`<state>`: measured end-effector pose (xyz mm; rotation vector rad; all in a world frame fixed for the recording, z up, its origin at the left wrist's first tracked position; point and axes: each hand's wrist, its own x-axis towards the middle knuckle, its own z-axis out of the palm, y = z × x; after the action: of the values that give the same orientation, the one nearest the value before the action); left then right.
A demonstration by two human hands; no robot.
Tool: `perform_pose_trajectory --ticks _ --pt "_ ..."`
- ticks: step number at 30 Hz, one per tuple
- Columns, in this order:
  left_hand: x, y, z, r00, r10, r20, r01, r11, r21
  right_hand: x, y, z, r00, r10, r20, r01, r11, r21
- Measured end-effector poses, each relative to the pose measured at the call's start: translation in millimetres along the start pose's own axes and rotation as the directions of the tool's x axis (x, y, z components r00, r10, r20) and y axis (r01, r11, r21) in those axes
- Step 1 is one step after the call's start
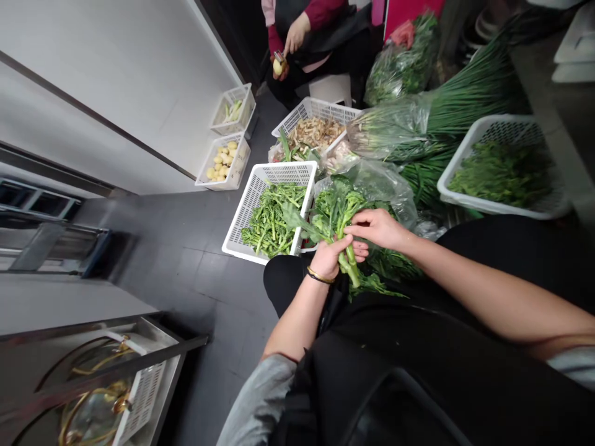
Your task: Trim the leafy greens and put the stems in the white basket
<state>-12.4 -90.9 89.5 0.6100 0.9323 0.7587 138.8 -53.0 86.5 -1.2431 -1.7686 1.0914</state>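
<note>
A leafy broccolini stalk [349, 251] lies across my left hand [329, 255], whose thumb closes over the stem. The fingertips of my right hand [379, 228] pinch in at the upper stem, below the green head; exactly what lies between them is hidden. Loose green leaves [372, 286] rest on my lap under the stem's cut end. Just beyond my left hand stands a white plastic basket [290, 166] with thin green stalks inside. An open clear plastic bag [393, 186] with more greens sits behind my right hand.
Opposite, a person peels a potato [279, 65]. White baskets hold potatoes [224, 161], pale green vegetables [233, 110], brownish roots or trimmings [316, 131] and feathery greens [504, 173]. Bundled long green stems [478, 93] lie to the right. A metal shelf [171, 353] stands at lower left.
</note>
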Motion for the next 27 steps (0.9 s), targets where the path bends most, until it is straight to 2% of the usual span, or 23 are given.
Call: perform_pose_trajectory --ticks 3,5,6,8,9,11,13,15,16,18,20,22,23,25,27 --pt "2.9 -7.7 3.3 0.97 0.138 -0.198 -0.135 0.99 0.032 -6.1 9.3 1.9 0.969 -0.081 -0.235 0.067 0.995 -0.067" --pt "5.0 -5.3 2.3 0.935 0.192 -0.3 -0.21 0.977 -0.029 -14.3 11.0 4.9 0.922 -0.082 -0.377 0.079 0.997 -0.024" --pt "6.0 -2.8 1.2 0.914 0.208 -0.348 -0.247 0.966 -0.07 -19.2 10.6 6.8 0.911 -0.062 -0.408 0.078 0.997 0.023" --pt "7.3 1.7 -0.9 0.887 0.22 -0.406 -0.295 0.946 -0.133 -28.5 9.2 10.6 0.914 -0.007 -0.406 0.058 0.992 0.113" --pt "7.1 2.7 -1.3 0.895 0.207 -0.395 -0.285 0.947 -0.15 -31.6 8.9 11.9 0.921 0.009 -0.39 0.05 0.989 0.141" --pt "4.4 0.8 0.2 0.943 0.153 -0.297 -0.206 0.966 -0.157 -32.0 10.5 12.0 0.924 0.007 -0.382 0.062 0.984 0.166" --pt "-0.9 -4.9 4.7 0.988 0.069 -0.137 -0.089 0.985 -0.147 -25.4 13.3 8.6 0.899 -0.036 -0.436 0.1 0.987 0.125" --pt "-6.5 -10.6 10.8 0.998 0.032 -0.045 -0.039 0.988 -0.152 -17.2 13.6 4.6 0.873 -0.124 -0.472 0.145 0.989 0.009" --pt "-8.6 -12.5 13.6 0.998 0.052 -0.047 -0.059 0.985 -0.164 -15.0 11.7 3.7 0.86 -0.184 -0.476 0.173 0.983 -0.068" --pt "-10.4 -13.1 17.2 0.982 0.139 -0.125 -0.161 0.969 -0.188 -18.1 4.2 5.5 0.84 -0.32 -0.439 0.261 0.946 -0.19" --pt "-9.6 -9.9 16.9 0.95 0.221 -0.221 -0.265 0.945 -0.192 -31.1 -4.9 10.4 0.84 -0.445 -0.311 0.402 0.895 -0.195" --pt "-8.2 -5.2 12.9 0.926 0.276 -0.256 -0.327 0.927 -0.182 -47.7 -10.1 12.8 0.865 -0.477 -0.158 0.464 0.879 -0.109" --pt "-7.8 -3.4 10.2 0.922 0.299 -0.245 -0.344 0.923 -0.171 -54.3 -10.2 11.4 0.898 -0.425 -0.11 0.423 0.905 -0.045" --pt "-8.2 -2.4 5.8 0.925 0.331 -0.186 -0.357 0.925 -0.133 -59.8 -6.8 3.1 0.978 -0.183 -0.103 0.195 0.974 0.113" --pt "-9.4 -5.4 5.1 0.928 0.345 -0.14 -0.358 0.93 -0.083 -53.2 -2.3 -9.1 0.992 0.09 -0.09 -0.059 0.952 0.301"
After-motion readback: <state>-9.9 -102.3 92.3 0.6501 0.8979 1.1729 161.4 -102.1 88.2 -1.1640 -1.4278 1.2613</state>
